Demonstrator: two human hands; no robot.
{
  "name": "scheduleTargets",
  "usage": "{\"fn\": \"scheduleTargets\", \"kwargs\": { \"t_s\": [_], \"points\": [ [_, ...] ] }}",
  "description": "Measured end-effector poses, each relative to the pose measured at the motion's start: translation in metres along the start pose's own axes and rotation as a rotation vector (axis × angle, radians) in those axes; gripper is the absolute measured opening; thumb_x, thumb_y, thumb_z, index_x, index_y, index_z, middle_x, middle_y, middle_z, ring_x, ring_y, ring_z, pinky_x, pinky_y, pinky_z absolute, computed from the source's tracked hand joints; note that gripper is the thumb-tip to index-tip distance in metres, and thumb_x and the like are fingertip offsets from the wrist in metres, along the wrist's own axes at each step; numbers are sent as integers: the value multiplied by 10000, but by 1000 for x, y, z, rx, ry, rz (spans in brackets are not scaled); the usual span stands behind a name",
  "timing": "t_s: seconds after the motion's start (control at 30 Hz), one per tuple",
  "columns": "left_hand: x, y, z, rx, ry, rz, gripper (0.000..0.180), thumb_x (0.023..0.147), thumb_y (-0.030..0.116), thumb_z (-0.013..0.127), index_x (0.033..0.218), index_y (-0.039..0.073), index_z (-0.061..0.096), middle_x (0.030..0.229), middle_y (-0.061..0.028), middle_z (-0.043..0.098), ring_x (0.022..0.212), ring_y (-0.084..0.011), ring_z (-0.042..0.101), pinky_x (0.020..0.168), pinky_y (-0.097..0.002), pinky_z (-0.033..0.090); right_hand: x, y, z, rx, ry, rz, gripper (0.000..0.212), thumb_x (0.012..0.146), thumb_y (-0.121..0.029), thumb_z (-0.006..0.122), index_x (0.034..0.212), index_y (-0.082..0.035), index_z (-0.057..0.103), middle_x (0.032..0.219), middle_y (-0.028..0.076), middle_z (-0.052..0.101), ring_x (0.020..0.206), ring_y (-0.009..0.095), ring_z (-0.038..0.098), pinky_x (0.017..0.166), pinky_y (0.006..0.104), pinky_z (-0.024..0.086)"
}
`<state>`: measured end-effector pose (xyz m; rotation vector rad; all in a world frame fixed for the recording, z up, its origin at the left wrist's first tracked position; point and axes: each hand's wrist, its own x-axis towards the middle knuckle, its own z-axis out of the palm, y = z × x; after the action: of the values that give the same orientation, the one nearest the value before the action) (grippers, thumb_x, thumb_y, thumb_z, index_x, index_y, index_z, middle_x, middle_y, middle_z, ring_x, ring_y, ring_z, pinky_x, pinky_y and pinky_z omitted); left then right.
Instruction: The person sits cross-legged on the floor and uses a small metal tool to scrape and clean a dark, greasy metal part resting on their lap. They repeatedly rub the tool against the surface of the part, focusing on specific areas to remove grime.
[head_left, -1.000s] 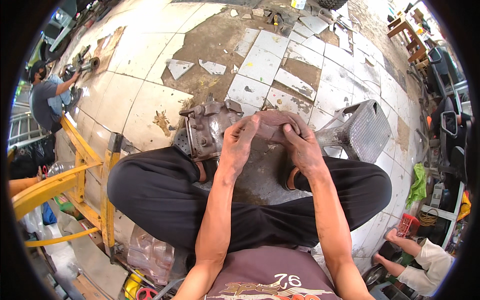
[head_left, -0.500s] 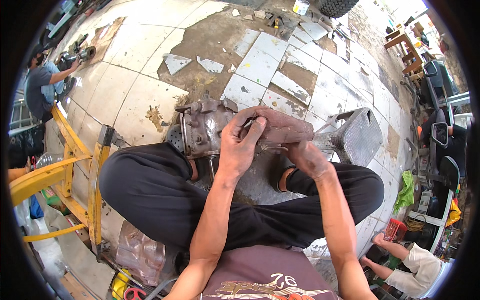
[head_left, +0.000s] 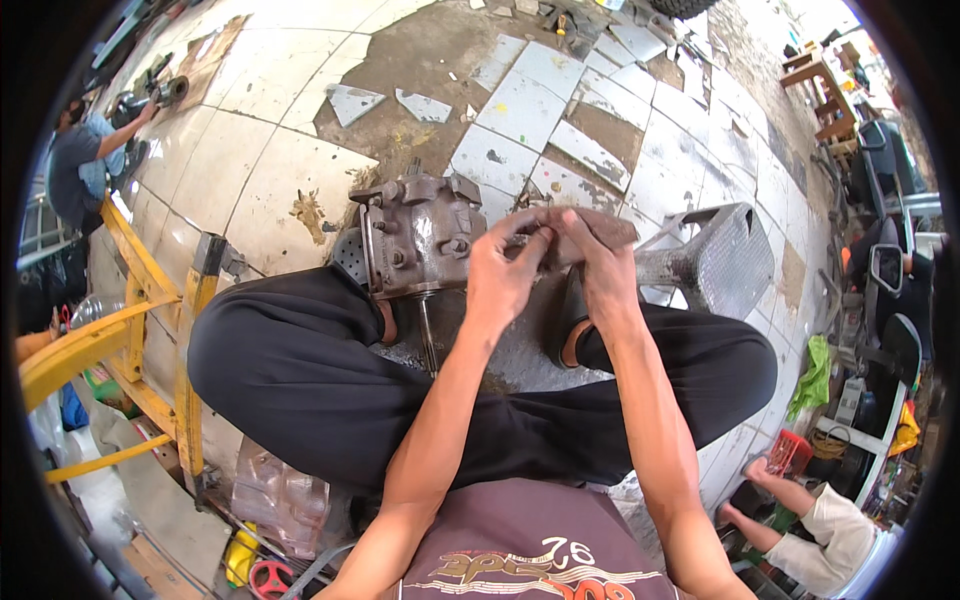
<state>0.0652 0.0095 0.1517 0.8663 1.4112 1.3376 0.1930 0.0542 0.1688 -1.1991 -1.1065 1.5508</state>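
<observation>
Both hands are in front of me, just right of a brown, grimy metal housing (head_left: 425,240) that lies on the floor between my legs. A splined shaft (head_left: 429,335) sticks out of the housing toward me. Between my fingers is a folded, worn reddish-brown sheet (head_left: 620,232) that looks like sandpaper. My left hand (head_left: 503,272) pinches its left part with thumb and fingers. My right hand (head_left: 606,275) grips it farther right, thumb on top. The fingers cover much of the sheet. Neither hand touches the housing.
A grey metal step stool (head_left: 738,262) stands by my right knee. A yellow frame (head_left: 190,370) rises at my left. Broken tiles (head_left: 520,105) lie ahead. One person (head_left: 80,165) works at the far left; another person's legs (head_left: 790,505) show at lower right. A plastic-wrapped part (head_left: 282,497) lies behind my left leg.
My right hand has moved from beneath the sheet up onto it, thumb now on top, closer to my left hand. The sheet is more bunched and covered.
</observation>
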Motion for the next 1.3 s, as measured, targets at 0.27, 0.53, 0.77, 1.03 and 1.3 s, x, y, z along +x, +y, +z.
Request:
{"fn": "scheduleTargets", "kwargs": {
  "t_s": [0.27,0.53,0.77,1.03,1.3],
  "points": [
    [35,-54,-60,139,338,-24,340,929,194,680,1177,-39,664,1127,-140,701,1059,-203,636,956,-319,469,57,172,-30,-462,343,151,203,927,-186,680,996,-6,743,902,122,746,805,201,695,709,326,531],
    [26,-119,-66,1031,149,-189,743,978,479,483,1529,21,284,1579,-326,192,1494,-459,115,1189,-576,86,33,186,14,-517,201,212,217,905,-224,668,1044,-76,743,959,213,719,969,361,700,819,430,538],
    [22,-135,-53,1056,210,-285,751,1016,521,333,1580,50,180,1603,-343,90,1518,-444,38,1195,-564,-13,-4,214,49,-546,180,-7,347,1012,-253,549,1300,-73,615,1102,256,672,1047,421,651,843,433,526],
    [29,-137,-46,1014,368,-251,687,1036,540,239,1553,98,328,1605,-283,202,1521,-383,140,1210,-518,9,-10,207,57,-537,173,-143,349,989,-141,531,1309,-3,553,1261,246,609,1090,443,609,867,480,519],
    [29,-138,-40,977,456,-205,674,1039,532,252,1499,72,431,1554,-301,309,1486,-391,252,1211,-516,44,-17,205,62,-573,232,-142,334,995,-144,527,1302,-15,559,1156,263,643,1033,448,630,816,489,526]
  ]
}}
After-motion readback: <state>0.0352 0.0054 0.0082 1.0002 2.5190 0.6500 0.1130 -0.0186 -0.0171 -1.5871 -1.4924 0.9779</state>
